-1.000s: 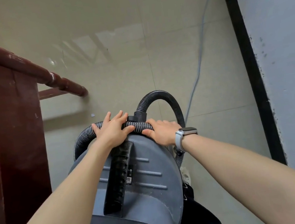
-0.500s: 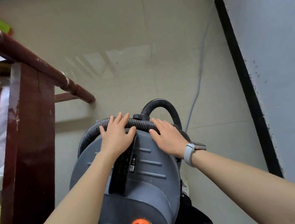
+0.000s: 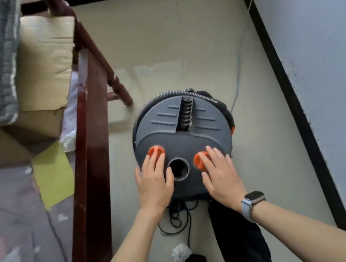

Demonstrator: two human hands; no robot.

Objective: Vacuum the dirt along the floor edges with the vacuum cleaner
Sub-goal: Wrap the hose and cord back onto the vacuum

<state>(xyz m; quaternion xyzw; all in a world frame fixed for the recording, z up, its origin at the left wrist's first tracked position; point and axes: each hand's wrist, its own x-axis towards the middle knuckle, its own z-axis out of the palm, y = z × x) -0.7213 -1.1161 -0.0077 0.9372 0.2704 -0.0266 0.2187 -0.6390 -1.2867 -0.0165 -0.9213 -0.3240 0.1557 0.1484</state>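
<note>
A: Where's the vacuum cleaner (image 3: 182, 138) right now?

B: On the floor (image 3: 259, 163) in the strip between the bed (image 3: 11, 226) and the wall (image 3: 323, 68), seen from straight above. Its hose (image 3: 205, 96) curls round the far rim, at about twelve to two o'clock on the round body.

A: And the hands?

B: Both lie on the near part of the lid. The left hand (image 3: 153, 184) is at seven o'clock and the right hand (image 3: 221, 175) at five o'clock, with the round opening (image 3: 179, 168) between them. The fingers are straight and spread, flat on the plastic, gripping nothing.

A: Why rest them there?

B: My guess is the controls. The left fingertips touch one orange knob (image 3: 155, 151), and the right ones lie against the other knob (image 3: 199, 160). It looks like a reach for a switch or a latch before any cleaning starts.

A: Is the edge close?

B: The black skirting (image 3: 288, 99) runs along the wall at three o'clock, near the machine but apart from it. A thin cable (image 3: 237, 79) trails on the floor between them, and a black cord (image 3: 178, 215) lies tangled just behind the body.
</note>
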